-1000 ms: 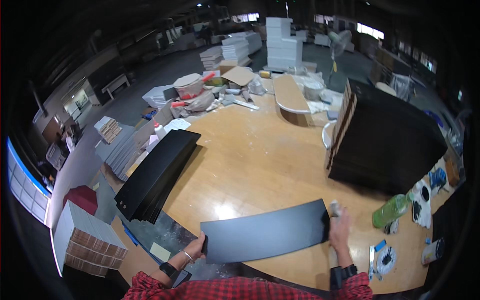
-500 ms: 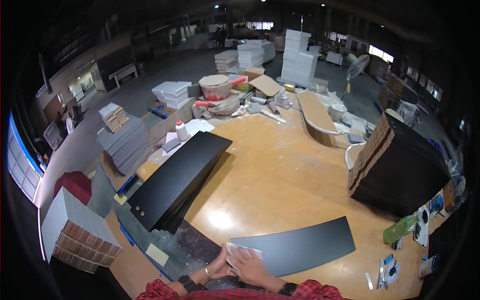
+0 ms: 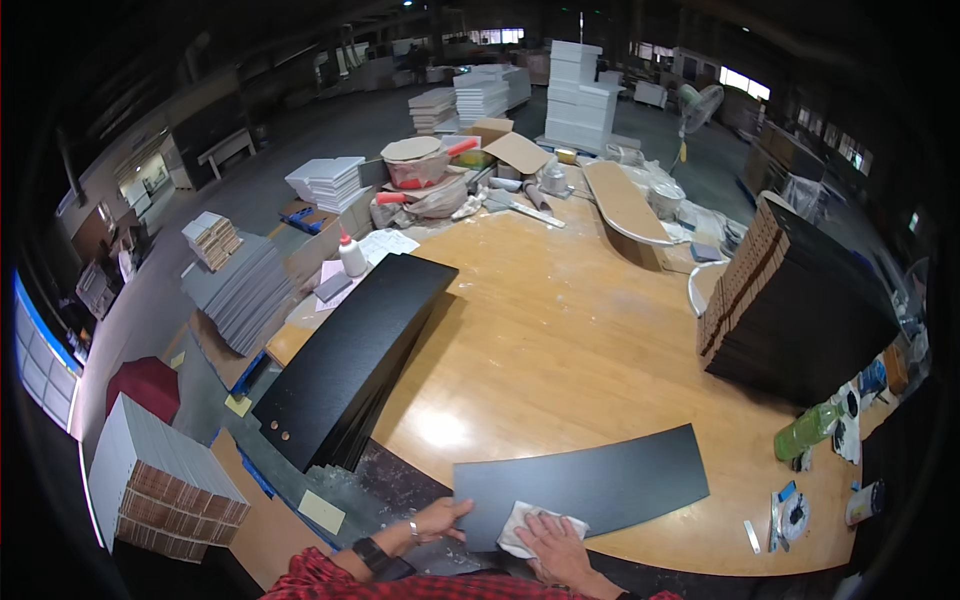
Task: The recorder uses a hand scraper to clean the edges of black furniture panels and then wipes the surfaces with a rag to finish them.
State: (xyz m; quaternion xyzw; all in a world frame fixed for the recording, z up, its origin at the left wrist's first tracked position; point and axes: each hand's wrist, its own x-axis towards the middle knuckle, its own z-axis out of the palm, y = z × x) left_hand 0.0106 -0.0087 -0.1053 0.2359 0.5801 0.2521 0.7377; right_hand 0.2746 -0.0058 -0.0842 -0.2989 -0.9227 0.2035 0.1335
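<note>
1. Since half a second ago, the white cloth (image 3: 513, 525) has moved from the left end of the black board (image 3: 615, 475) rightward along its near edge, and my two hands have come apart
2. My right hand (image 3: 555, 550) lies open and flat on the cloth, fingers spread, pressing it against the board
3. My left hand (image 3: 437, 520) is at the left end of the board, fingertips on its edge; I cannot tell whether it is closed around it
4. That board lies flat along the near side of the bench (image 3: 540, 330), its left near corner sticking out past the bench edge
5. To my left is a fanned pile of black boards (image 3: 355, 350), with a white squeeze bottle (image 3: 351, 257) just beyond
6. To my right stands a tall black stack (image 3: 815, 310), with a green bottle (image 3: 803, 430) nearer me
</note>
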